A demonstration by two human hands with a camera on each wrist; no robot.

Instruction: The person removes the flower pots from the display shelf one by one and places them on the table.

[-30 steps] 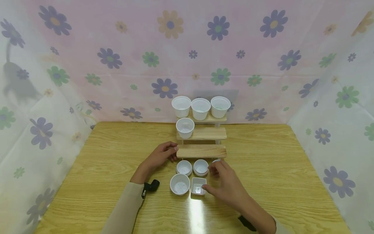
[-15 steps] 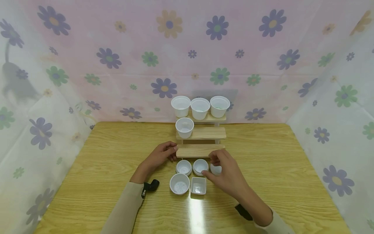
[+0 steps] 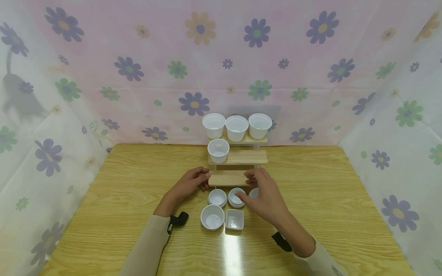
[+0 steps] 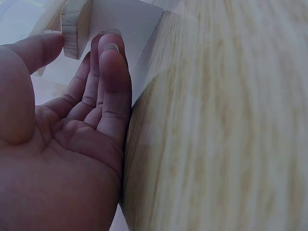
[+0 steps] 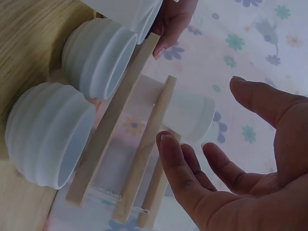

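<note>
A three-tier wooden stand (image 3: 226,178) rises in the middle of the table. My left hand (image 3: 188,184) lies at the left end of its lowest step; in the left wrist view the thumb (image 4: 45,48) touches the step's end, the other fingers extended below. With fingers spread, my right hand (image 3: 266,195) hovers over the right part of the lowest step and the front pots, holding nothing. Small ribbed white pots (image 5: 48,134) sit before the stand; the right hand partly hides the rightmost pot (image 3: 253,193). Nearer stand a round white pot (image 3: 212,217) and a square white pot (image 3: 235,219).
Three white pots (image 3: 236,129) line the top step, and one white pot (image 3: 218,151) stands at the left of the middle step. Flower-printed cloth (image 3: 145,96) walls the back and sides of the wood-grain table (image 3: 138,172).
My right hand has moved up and away from the rightmost ribbed pot toward the lowest step, its fingers parted from the pot. The left hand has stayed at the step's end.
</note>
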